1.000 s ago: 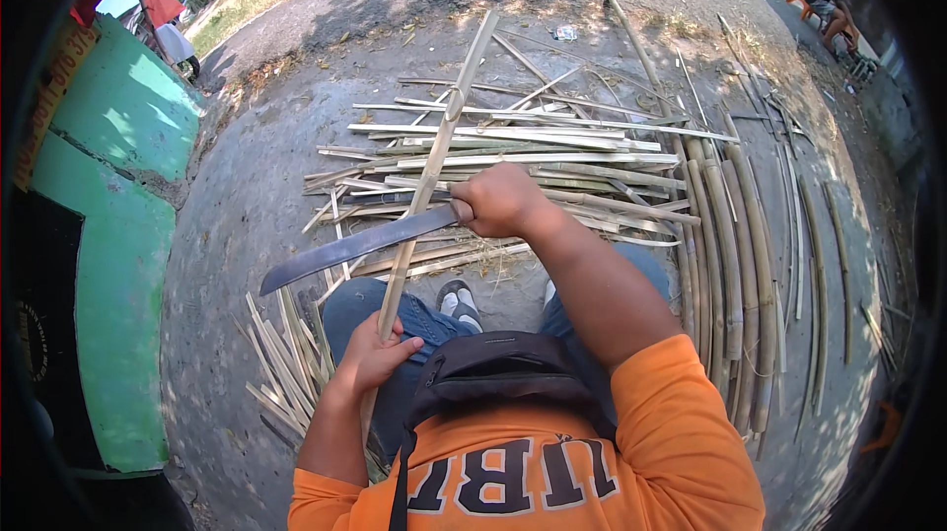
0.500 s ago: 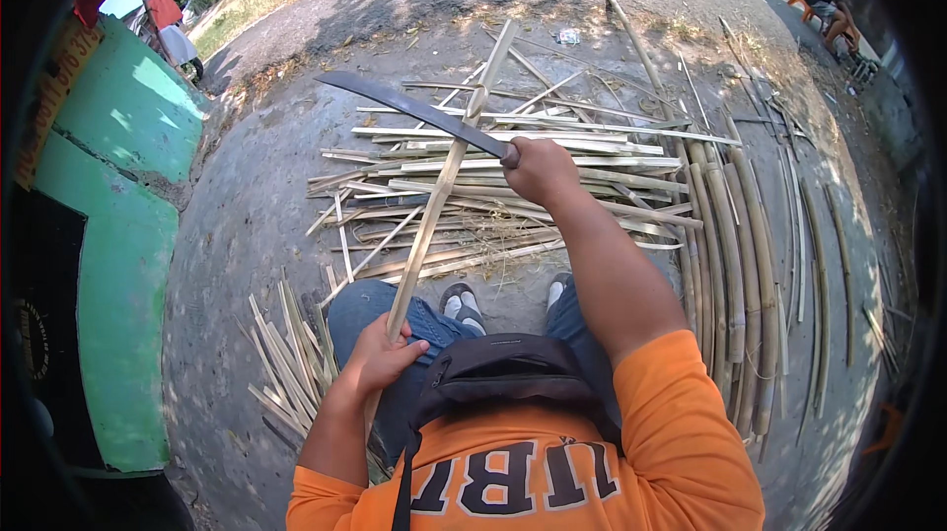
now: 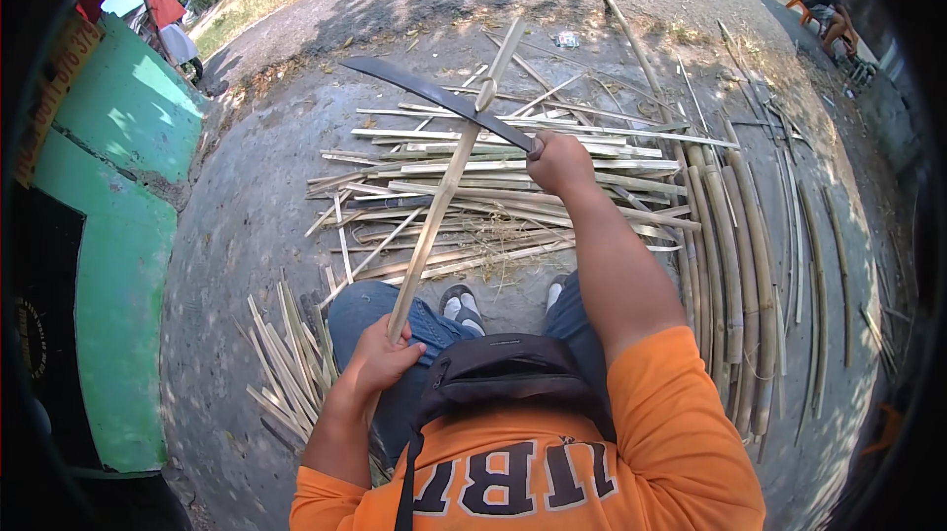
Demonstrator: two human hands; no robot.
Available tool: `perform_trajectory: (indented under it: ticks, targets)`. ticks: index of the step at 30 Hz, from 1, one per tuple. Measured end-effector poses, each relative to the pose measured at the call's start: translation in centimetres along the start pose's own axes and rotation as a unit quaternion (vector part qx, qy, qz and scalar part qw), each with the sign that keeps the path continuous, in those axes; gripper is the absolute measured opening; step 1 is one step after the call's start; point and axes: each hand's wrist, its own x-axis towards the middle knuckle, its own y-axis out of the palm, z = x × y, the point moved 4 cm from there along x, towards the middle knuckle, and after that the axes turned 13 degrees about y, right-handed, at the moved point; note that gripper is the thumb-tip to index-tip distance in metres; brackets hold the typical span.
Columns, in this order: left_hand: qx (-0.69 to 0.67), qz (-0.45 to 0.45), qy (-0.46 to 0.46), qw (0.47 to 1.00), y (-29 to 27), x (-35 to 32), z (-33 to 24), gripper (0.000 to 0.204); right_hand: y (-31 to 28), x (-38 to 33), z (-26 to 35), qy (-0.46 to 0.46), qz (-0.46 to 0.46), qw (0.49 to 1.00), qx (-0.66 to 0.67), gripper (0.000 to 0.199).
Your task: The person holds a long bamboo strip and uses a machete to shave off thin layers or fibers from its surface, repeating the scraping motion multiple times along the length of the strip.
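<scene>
A long pale bamboo strip (image 3: 431,230) slants up and away from my lap, its near end gripped by my left hand (image 3: 383,356) beside my left knee. My right hand (image 3: 561,164) is closed round the handle of a machete (image 3: 431,94). The dark blade lies across the bamboo strip, just nearer than a node in its upper part, with its tip pointing to the far left. Whether the blade has cut into the strip cannot be made out. Beneath both lies a spread of split bamboo strips (image 3: 513,168) on the ground.
Whole bamboo poles (image 3: 732,265) lie lengthwise on the right. A bundle of split bamboo (image 3: 286,363) rests by my left leg. A green wall (image 3: 128,284) stands at the left. Far right, a person (image 3: 827,8) sits on an orange chair.
My right hand and the machete have moved to the right and slightly nearer along the bamboo strip. The strip's far end has shifted a little to the right; my left hand keeps its grip.
</scene>
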Motion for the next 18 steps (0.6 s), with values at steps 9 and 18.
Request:
perform_trajectory:
  ticks: [9, 18]
  targets:
    - [-0.007, -0.012, 0.01, 1.0, -0.1, 0.2, -0.7, 0.036, 1.8, -4.8, 5.0, -0.24, 0.061, 0.968, -0.025, 0.012]
    - [0.05, 0.003, 0.016, 0.999, -0.1, -0.6, -0.8, 0.034, -0.1, -2.3, 3.4, -0.143, -0.012, 0.99, -0.006, 0.015]
